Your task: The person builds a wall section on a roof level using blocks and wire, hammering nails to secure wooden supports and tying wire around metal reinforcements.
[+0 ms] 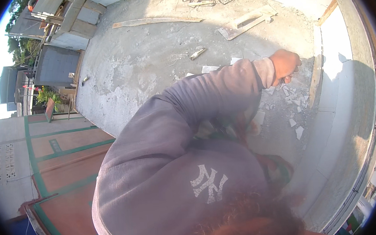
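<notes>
So, we've got our left hand (pixel 285 67) stretched out toward the right edge of a rough grey concrete floor (pixel 126 60), in a greyish-mauve sweatshirt sleeve (pixel 221 88) with a ribbed cuff. Knuckles are up and the fingers curl inward, but we honestly can't tell if they're pinching anything, since the undersides are hidden. Can't make out our right hand at all; the area past the sleeve is just blur.

Our guess on the pose: the arm crosses over like that because the loose stuff sits way over by the floor's right edge. That'd be the broken white flat shards (pixel 294 98), scattered just beside the hand, on our side of it. Can't say if the fingers touch any. A bigger whitish flat piece (pixel 258 118) lies near them, closer to us.

A narrow wooden strip (pixel 315 85) runs along that right edge, next to the white block wall (pixel 328 106), maybe as a border. Toward the far edge, a long wooden plank (pixel 158 21) and an angled pale wooden frame (pixel 251 22) lie flat, probably parked out of the way.
</notes>
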Demonstrator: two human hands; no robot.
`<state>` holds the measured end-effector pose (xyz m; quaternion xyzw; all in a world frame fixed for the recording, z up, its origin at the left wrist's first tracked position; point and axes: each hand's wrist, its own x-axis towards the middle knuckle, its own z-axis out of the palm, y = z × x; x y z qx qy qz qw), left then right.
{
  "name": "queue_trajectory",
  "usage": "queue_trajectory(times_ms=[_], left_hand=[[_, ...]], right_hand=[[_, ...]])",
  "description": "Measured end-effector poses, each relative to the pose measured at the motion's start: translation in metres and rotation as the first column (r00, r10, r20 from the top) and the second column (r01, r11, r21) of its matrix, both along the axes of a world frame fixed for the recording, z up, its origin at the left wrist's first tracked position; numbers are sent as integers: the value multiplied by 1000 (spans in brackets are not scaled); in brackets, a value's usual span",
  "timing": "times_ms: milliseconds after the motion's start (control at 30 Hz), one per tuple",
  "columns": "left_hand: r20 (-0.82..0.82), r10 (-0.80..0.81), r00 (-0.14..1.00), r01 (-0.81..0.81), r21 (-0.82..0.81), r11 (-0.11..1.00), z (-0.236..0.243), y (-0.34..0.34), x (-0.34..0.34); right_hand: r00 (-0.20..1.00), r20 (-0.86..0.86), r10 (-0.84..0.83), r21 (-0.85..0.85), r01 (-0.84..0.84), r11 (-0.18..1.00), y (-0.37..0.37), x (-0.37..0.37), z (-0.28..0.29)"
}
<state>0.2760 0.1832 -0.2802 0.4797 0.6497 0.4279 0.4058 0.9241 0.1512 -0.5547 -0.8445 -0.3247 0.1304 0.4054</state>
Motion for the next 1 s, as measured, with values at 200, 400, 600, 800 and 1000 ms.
queue_trajectory(times_ms=[200, 400, 600, 800, 1000], left_hand=[[835, 399, 380, -551, -142, 822, 12, -40, -39], [884, 311, 350, -438, -139, 888, -8, -35, -42], [593, 339, 730, -358, -91, 929, -32, -27, -44], [848, 293, 442, -352, -137, 926, -116, 1, -45], [869, 260, 420, -204, -189, 961, -65, 15, -19]], right_hand=[[963, 254, 92, -91, -71, 993, 19, -24, 12], [896, 331, 297, -198, -242, 950, 45, -89, -7], [872, 298, 389, -249, -322, 913, 70, -147, -13], [843, 272, 464, -283, -391, 876, 80, -182, -18], [866, 286, 409, -270, -337, 902, 86, -172, -17]])
